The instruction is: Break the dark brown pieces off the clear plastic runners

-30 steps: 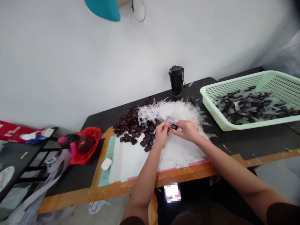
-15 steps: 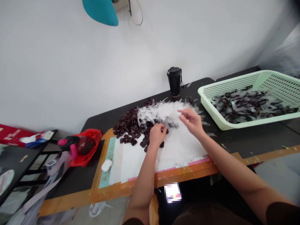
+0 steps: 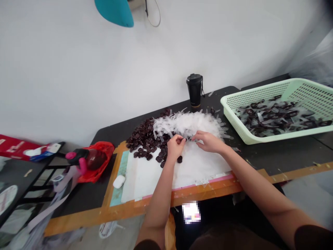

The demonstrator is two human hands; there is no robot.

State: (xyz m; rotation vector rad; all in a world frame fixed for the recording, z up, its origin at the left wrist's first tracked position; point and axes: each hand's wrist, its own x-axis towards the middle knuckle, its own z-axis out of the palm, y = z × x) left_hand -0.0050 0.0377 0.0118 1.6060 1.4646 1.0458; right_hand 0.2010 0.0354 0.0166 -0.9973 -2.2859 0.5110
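Observation:
Dark brown flat pieces [image 3: 145,135] lie heaped on a white sheet [image 3: 200,163]. Beside them, to the right, is a pile of thin whitish translucent strips [image 3: 197,121]. My left hand [image 3: 176,146] is at the right edge of the dark pieces, its fingers pinched around something small and dark that I cannot make out. Just right of it, my right hand [image 3: 208,141] is at the front edge of the strips, with fingertips pressed together; what they hold, if anything, is too small to tell. A small gap separates the two hands.
A pale green basket [image 3: 249,136] holding dark pieces and translucent strips stands at the right. Behind the strips is a black tumbler [image 3: 194,91]. On the left are a small white case [image 3: 119,181] and a bottle [image 3: 95,159] in a red bag [image 3: 108,152].
My right hand has come down and left from above the strips, closer to my left hand, and its fingers have closed. My left hand has barely moved.

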